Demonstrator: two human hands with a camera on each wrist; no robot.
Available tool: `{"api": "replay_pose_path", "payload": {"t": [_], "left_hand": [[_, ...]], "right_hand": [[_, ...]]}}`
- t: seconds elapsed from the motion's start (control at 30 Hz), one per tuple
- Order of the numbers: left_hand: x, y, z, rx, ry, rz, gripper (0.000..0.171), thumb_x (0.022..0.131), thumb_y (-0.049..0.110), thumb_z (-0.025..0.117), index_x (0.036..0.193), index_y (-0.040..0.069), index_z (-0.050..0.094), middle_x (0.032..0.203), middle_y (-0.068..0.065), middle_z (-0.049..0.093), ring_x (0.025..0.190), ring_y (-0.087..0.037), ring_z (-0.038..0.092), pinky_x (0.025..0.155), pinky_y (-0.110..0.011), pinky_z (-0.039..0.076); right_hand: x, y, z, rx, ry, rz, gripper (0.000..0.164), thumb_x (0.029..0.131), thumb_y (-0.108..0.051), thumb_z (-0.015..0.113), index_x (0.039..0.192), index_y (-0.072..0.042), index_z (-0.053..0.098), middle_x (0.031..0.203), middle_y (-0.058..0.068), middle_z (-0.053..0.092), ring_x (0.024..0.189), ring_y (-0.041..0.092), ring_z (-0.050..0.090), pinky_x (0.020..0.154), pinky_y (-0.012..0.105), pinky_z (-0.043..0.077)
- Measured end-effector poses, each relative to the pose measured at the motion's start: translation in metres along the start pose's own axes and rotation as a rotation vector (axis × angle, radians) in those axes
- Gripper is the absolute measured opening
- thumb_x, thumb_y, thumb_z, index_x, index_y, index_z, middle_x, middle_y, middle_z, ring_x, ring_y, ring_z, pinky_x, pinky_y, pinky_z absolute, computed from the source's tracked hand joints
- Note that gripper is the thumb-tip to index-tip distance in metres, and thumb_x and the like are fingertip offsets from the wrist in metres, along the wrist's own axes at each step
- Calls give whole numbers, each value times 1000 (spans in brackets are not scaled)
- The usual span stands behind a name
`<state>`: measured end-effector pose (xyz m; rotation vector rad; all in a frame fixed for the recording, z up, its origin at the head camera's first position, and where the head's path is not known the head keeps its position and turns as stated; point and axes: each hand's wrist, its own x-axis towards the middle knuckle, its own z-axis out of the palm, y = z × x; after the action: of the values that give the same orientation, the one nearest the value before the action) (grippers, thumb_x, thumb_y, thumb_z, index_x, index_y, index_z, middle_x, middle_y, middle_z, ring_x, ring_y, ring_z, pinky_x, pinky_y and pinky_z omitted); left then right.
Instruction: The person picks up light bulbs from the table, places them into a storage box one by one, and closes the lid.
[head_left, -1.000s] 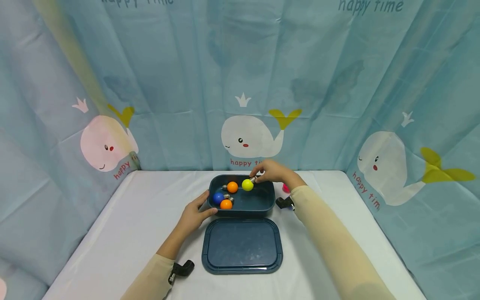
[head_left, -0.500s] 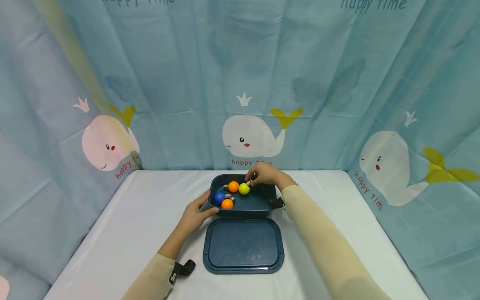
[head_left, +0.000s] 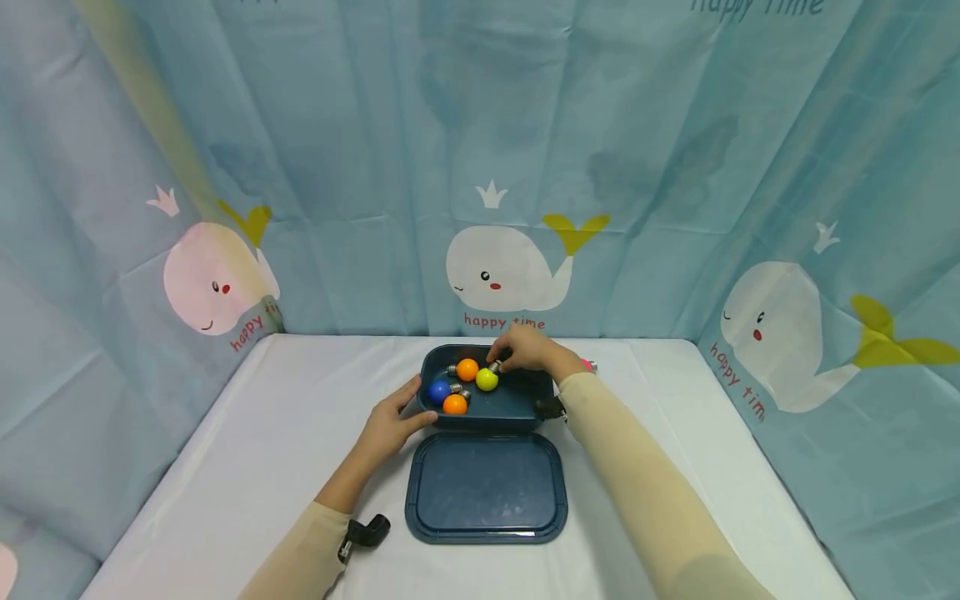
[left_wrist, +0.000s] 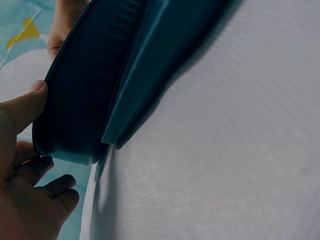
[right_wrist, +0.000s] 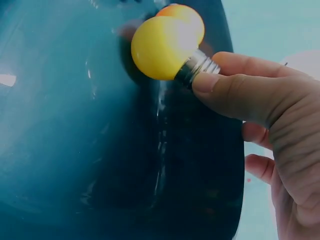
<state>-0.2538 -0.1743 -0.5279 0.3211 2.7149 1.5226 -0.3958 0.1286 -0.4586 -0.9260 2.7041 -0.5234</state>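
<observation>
My right hand (head_left: 528,348) pinches the metal screw base of a yellow light bulb (head_left: 487,381) between thumb and fingertips. The bulb's round end points down inside a dark blue plastic box (head_left: 517,422). An orange bulb (head_left: 467,370) lies right beside it, partly behind it in the right wrist view. Toward the box's left end are a blue bulb (head_left: 439,392) and a second orange bulb (head_left: 455,405). With thumb and fingers around the box's left front corner, my left hand (head_left: 386,429) holds the box; the left wrist view shows the thumb (left_wrist: 30,102) at the rim.
A dark blue lid (head_left: 487,490) lies flat on the white-covered table (head_left: 247,467), just in front of the box. A pink bulb (head_left: 588,365) shows partly behind the right wrist. Blue printed curtains (head_left: 360,275) hang around the table's back and sides.
My right hand has moved left and slightly down over the box, carrying the yellow bulb lower beside the orange one. The left hand keeps its place at the box's corner.
</observation>
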Motion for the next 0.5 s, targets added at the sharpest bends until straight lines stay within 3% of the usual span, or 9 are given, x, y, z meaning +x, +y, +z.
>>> {"api": "replay_pose_path", "payload": {"t": [0.3, 0.5], "left_hand": [[0, 2, -1, 5, 6, 5, 84, 93, 32, 77, 161, 11, 32, 168, -9, 30, 154, -31, 29, 122, -53, 30], [1, -1, 1, 5, 6, 9, 84, 93, 32, 77, 161, 11, 32, 167, -10, 30, 154, -31, 29, 122, -52, 30]], "right_hand": [[1, 1, 1, 16, 2, -23, 24, 91, -16, 80, 114, -24, 80, 110, -11, 74, 94, 13, 61, 85, 29, 56], [2, 2, 2, 6, -2, -17, 25, 91, -16, 79, 114, -24, 80, 113, -10, 74, 98, 13, 62, 91, 33, 56]]}}
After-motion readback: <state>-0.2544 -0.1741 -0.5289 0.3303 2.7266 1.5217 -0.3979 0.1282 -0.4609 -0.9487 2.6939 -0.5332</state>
